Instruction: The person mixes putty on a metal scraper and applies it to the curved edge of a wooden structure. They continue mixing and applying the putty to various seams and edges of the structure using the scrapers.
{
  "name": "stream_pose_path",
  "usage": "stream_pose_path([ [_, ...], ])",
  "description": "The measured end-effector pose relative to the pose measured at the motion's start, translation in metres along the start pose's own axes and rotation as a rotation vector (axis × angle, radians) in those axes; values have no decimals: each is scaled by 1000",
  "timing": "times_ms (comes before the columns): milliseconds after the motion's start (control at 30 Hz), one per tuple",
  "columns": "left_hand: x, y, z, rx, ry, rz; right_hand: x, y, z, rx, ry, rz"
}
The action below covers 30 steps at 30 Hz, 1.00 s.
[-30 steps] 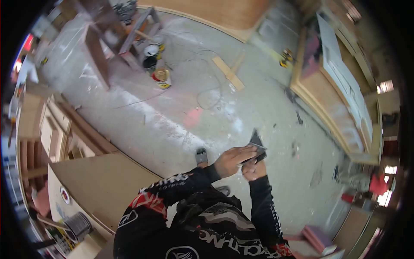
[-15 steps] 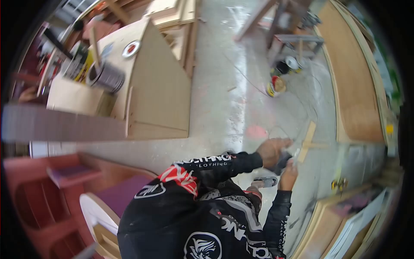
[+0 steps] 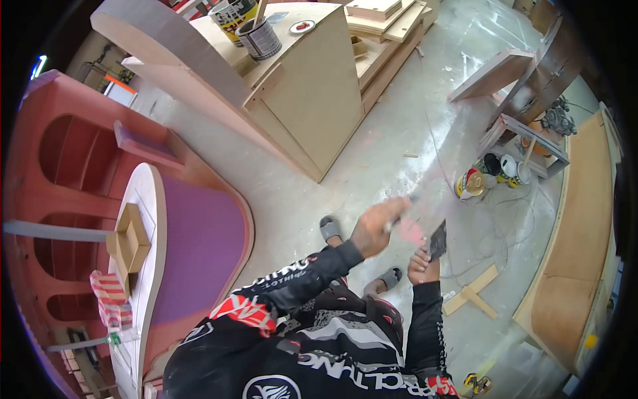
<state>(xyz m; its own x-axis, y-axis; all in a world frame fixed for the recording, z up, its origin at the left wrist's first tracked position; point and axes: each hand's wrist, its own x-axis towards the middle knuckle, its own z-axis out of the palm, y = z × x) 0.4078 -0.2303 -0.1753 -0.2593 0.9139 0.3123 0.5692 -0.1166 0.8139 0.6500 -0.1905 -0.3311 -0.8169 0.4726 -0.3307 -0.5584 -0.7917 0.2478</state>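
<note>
My left hand (image 3: pixel 373 229) is closed and blurred, in front of my body. Something small and greyish sticks out past its fingers, too smeared to identify. Lower and to the right, my right hand (image 3: pixel 423 266) grips a dark, flat, blade-like piece (image 3: pixel 437 241) that points up and away from me. The hands are apart, both above the grey floor (image 3: pixel 392 169).
At the left stands a pink and purple curved cabinet (image 3: pixel 199 246). Ahead, a wooden cabinet (image 3: pixel 319 100) carries an open can (image 3: pixel 259 41). Paint buckets (image 3: pixel 473 184) and crossed wood strips (image 3: pixel 472 299) lie ahead-right and right, near a curved wooden panel (image 3: pixel 578 226).
My hands, earlier together at the dark piece, have moved apart. The view has swung left, bringing the pink and purple cabinet into sight and shifting the buckets rightward.
</note>
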Motion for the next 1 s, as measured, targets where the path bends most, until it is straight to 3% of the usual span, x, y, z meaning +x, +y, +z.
stream_pose_path([
  [33,-16,11,-7,148,-139,295,10,7,11,41,41,81],
  [67,-29,24,-16,221,-266,364,19,24,36,76,78,164],
  [100,-36,20,-10,215,-235,366,17,56,76,-64,207,165],
  [133,-43,9,-4,206,-209,364,11,82,103,-201,336,164],
  [167,-42,-5,-7,204,-210,-6,23,84,77,-108,97,557],
  [200,-39,-22,-14,193,-205,-381,14,98,82,-431,264,456],
  [267,-38,-59,-34,-42,312,-625,-2,119,88,-628,567,217],
  [300,-35,-47,-43,-536,575,-781,-4,112,77,-640,576,229],
  [333,-34,-34,-53,-1043,821,-900,1,102,58,-788,583,-119],
  [367,-53,-42,-58,-1050,824,-910,1,94,47,-922,580,-473],
  [400,-83,-55,-61,-1538,560,-810,-12,99,65,-926,595,-470],
  [433,-104,-58,-59,-1994,243,-657,-28,110,107,-1321,568,-678],
  [467,-115,-41,-52,-2000,235,-665,-41,118,134,-1718,517,-886],
  [500,-123,-12,-44,-2178,183,-755,-60,121,134,-1954,117,-941],
  [533,-132,14,-38,-2354,126,-845,-71,124,148,-1962,126,-946],
  [600,-148,53,-25,-1969,289,-996,-82,132,180,-2076,-1076,-1003],
  [633,-153,75,-18,-1631,469,-1300,-70,125,166,-2179,-1118,-958],
  [667,-170,75,-27,-2185,-7,-987,-46,111,137,-2283,-1158,-910],
  [733,-181,93,-50,-1502,-5,-1253,28,66,74,-2486,-308,-715],
  [767,-206,72,-49,-1931,-115,-1030,26,60,66,-2405,4,-809],
  [800,-222,66,-51,-1932,-136,-1009,26,61,68,-2288,292,-903],
  [833,-236,62,-56,-2073,59,-996,18,75,81,-2294,268,-933],
  [867,-252,60,-61,-2207,276,-995,-13,106,92,-2242,101,-950],
  [933,-273,55,-63,-2334,289,-896,-83,173,103,-2197,-305,-1047],
  [967,-283,56,-56,-2412,287,-894,-108,194,100,-2249,-520,-967],
  [1000,-294,61,-49,-2492,288,-898,-123,205,113,-2216,-886,-875],
])
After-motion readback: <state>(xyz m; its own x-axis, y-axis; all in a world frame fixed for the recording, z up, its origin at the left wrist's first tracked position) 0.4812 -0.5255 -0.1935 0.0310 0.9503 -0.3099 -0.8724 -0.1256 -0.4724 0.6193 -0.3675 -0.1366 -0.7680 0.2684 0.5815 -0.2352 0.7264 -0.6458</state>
